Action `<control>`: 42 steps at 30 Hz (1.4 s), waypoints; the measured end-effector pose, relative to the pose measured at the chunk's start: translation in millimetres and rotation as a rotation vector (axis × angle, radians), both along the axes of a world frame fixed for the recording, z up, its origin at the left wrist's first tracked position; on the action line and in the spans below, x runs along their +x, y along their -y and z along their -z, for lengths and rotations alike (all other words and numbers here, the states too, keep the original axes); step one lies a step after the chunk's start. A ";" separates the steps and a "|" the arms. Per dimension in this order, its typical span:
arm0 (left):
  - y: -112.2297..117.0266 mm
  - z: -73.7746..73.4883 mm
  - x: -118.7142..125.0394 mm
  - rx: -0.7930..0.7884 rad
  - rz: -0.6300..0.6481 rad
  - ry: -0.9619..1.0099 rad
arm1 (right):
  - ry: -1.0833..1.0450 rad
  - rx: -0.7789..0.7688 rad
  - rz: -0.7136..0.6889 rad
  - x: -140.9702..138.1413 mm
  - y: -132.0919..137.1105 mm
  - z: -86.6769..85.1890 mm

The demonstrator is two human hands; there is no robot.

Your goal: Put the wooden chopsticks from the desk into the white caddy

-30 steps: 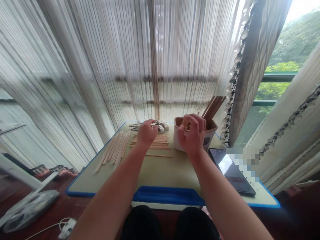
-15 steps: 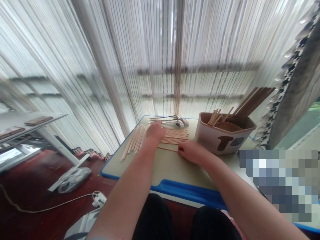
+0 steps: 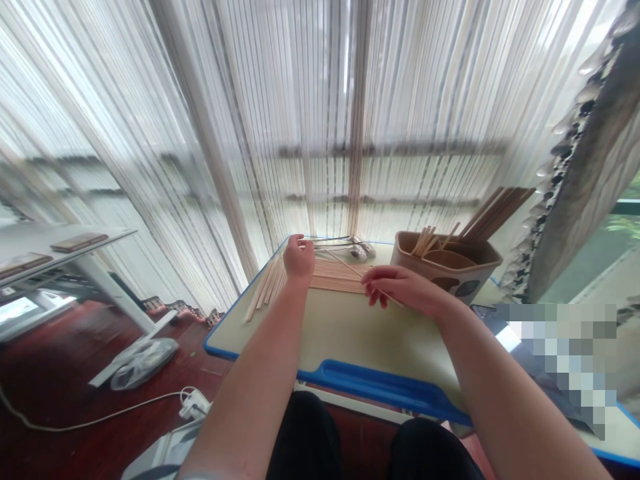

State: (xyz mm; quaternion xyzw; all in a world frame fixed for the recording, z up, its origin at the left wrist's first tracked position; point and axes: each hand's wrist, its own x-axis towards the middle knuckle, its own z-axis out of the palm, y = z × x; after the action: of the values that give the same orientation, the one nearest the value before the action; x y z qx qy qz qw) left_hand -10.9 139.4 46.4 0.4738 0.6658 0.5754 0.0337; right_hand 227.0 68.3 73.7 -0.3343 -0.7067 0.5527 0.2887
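Note:
My right hand [image 3: 393,290] pinches a thin wooden stick [image 3: 345,265], which slants up and left over the table, its near end poking out below the fingers. Under it lies a row of wooden sticks [image 3: 337,277], side by side. My left hand [image 3: 300,258] is at the row's left end, fingers curled; whatever may be in them is hidden. The held stick's far end points toward it, and I cannot tell if they touch. Left of that hand, paler sticks [image 3: 263,290] lie in a loose, angled group.
Metal utensils with shiny rounded ends [image 3: 360,250] lie at the table's back. A container [image 3: 445,263] with upright sticks stands at the right. Further right a dark device [image 3: 505,340] is partly blurred out. The table [image 3: 350,333] has a blue rim [image 3: 380,387]; curtains hang behind.
My right hand has lifted the stick off the table and tilted it, its far end raised. My left hand has moved slightly left, away from the row, with its fingers turned up.

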 end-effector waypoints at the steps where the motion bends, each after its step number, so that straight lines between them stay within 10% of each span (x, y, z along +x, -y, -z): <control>1: -0.5 0.2 -0.1 0.002 -0.011 0.007 | -0.102 -0.037 -0.043 1.4 3.5 -5.6; 15: 8.8 15.5 45.3 0.099 0.256 -0.187 | -0.489 -0.025 0.112 19.7 14.2 -24.5; 32: 20.7 14.9 65.7 0.049 0.490 -0.352 | -0.434 -0.011 0.100 20.5 16.1 -27.9; 36: 21.8 14.1 66.3 0.076 0.509 -0.371 | -0.545 0.306 0.433 31.4 20.2 -37.7; 42: 21.7 17.0 73.0 0.064 0.566 -0.296 | -0.867 0.967 1.482 69.5 22.7 -51.2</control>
State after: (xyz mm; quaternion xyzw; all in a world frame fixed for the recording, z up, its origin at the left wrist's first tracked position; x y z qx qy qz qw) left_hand 62.1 117.7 29.4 0.7195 0.4868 0.4888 0.0801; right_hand 296.6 45.5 124.9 -0.3069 -0.3011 -0.0421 0.9019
